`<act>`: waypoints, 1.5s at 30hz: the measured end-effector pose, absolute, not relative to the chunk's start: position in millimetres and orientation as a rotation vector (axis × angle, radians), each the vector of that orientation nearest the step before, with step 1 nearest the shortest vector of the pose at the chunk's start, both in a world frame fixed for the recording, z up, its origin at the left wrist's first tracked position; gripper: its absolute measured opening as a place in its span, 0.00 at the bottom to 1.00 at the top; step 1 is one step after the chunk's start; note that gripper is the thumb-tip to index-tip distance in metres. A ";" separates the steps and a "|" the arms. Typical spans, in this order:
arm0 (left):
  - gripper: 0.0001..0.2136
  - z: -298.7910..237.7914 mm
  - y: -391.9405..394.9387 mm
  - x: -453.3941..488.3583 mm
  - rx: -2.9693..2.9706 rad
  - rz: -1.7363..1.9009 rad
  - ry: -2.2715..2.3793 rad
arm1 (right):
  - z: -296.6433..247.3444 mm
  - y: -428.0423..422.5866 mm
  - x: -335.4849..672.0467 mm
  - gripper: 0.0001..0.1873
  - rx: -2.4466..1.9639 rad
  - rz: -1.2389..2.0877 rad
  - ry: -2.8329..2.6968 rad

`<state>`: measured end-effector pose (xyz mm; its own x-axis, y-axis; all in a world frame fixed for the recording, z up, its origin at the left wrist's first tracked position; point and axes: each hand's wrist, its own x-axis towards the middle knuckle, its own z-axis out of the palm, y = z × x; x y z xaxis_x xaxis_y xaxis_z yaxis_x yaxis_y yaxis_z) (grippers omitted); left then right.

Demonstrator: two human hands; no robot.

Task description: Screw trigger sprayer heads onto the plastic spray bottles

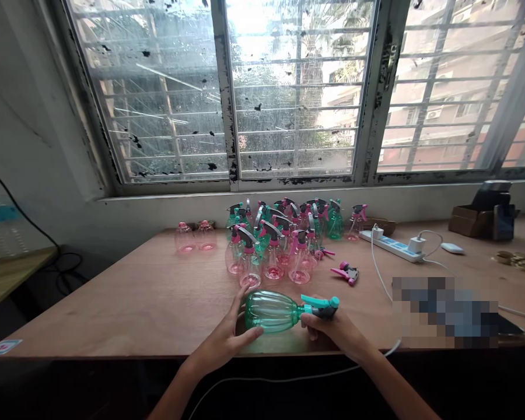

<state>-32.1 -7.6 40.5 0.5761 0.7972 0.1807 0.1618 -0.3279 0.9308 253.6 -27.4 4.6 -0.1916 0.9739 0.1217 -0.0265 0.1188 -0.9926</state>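
Just above the front part of the table, a clear green spray bottle [271,311] lies on its side between my hands, its base to the left. My left hand [231,329] is curved round the base end, thumb along the near side. At the neck, my right hand [328,329] has its fingers closed at the collar, under the teal and black trigger head [321,306]. Part of the right fingers is hidden by the head. Beyond the bottle stand several pink and green spray bottles [273,256] with trigger heads on. A loose pink and black trigger head [347,273] lies to their right.
Two pink bottles without heads [206,236] stand at the table's back left. On the right are a white power strip [394,246] with cables, a white mouse [452,248], a cardboard box [470,221] and a blurred-out patch. The wooden table's [135,303] front edge runs below my hands.
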 end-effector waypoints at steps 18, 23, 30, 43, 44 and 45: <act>0.36 47.3 -7.8 -36.8 1.845 0.790 0.892 | 10.0 -30.7 252.4 0.15 -0.929 1.261 -1.512; 0.39 39.0 -3.2 -39.4 1.879 0.805 0.801 | 10.3 -30.0 251.9 0.15 -0.927 1.280 -1.467; 0.39 39.4 -4.4 -39.6 1.898 0.818 0.739 | 7.2 -30.2 253.3 0.16 -0.910 1.267 -1.480; 0.37 40.6 -4.6 -40.9 1.924 0.812 0.752 | 12.7 -34.9 251.8 0.19 -0.919 1.279 -1.556; 0.38 40.0 -4.5 -40.6 1.936 0.813 0.751 | 12.0 -34.3 251.9 0.19 -0.922 1.274 -1.543; 0.39 39.9 -4.7 -40.2 1.945 0.813 0.747 | 11.2 -33.7 252.1 0.20 -0.921 1.268 -1.529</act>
